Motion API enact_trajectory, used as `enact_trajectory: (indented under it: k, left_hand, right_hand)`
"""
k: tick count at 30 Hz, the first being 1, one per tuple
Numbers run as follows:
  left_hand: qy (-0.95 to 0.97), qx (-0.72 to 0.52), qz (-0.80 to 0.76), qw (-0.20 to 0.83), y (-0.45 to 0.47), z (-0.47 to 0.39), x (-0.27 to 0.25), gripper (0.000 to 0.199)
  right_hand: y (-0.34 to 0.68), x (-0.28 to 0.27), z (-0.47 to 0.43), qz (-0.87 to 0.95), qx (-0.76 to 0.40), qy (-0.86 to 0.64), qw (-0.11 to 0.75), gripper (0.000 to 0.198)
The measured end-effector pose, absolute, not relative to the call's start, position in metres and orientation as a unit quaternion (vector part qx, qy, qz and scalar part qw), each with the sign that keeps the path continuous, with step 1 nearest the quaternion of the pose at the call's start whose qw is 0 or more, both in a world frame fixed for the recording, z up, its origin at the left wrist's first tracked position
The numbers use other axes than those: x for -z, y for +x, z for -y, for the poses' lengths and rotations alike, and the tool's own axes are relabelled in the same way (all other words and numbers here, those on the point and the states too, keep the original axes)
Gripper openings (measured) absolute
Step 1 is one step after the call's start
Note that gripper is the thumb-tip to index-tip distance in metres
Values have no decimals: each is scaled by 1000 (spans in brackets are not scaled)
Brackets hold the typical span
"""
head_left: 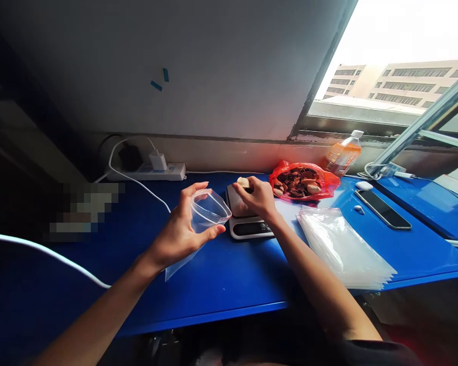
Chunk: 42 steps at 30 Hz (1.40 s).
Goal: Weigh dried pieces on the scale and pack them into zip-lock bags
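Observation:
My left hand (183,229) holds a clear zip bag (209,208) with its mouth spread open between thumb and fingers. The bag's lower end hangs below the palm. Pinched in my right hand (257,198) is a small pale, rounded piece (243,181), whose kind I cannot make out. That hand is above a kitchen scale (244,208) with a black display strip, and partly hides its plate. Just behind and to the right of it sits a red plastic bag (330,190) full of dark brown, shell-like pieces (295,180).
A stack of clear bags (339,246) lies right of the scale on the blue table (229,290). Beyond it are a phone (383,208), an earbud (359,209) and a white case (364,186). A drink bottle (344,152) and a power strip (168,173) stand along the wall.

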<state>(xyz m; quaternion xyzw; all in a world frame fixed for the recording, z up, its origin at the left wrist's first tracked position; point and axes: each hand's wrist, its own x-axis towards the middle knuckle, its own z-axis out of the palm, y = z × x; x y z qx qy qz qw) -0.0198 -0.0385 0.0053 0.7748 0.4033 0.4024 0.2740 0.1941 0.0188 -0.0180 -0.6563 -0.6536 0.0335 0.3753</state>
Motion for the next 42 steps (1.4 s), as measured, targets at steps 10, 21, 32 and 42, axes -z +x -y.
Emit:
enact_trajectory:
  k: [10,21,32,42]
  left_hand:
    - [787,-440,-344,263,1,31,2,102]
    - [739,-506,-347,278,4,28,-5,92]
    - [721,-558,-382,151,7,30,4,99]
    - [597,-611,-374,362,-9,65,-42,33]
  right_hand:
    - [141,-49,6,537,-446,-372,612,58]
    - [159,-38,13,667,-348,-364,550,40]
    - [156,-32,63,737,-148,-485,447,25]
    - [181,-40,84,664,-285,-399,564,8]
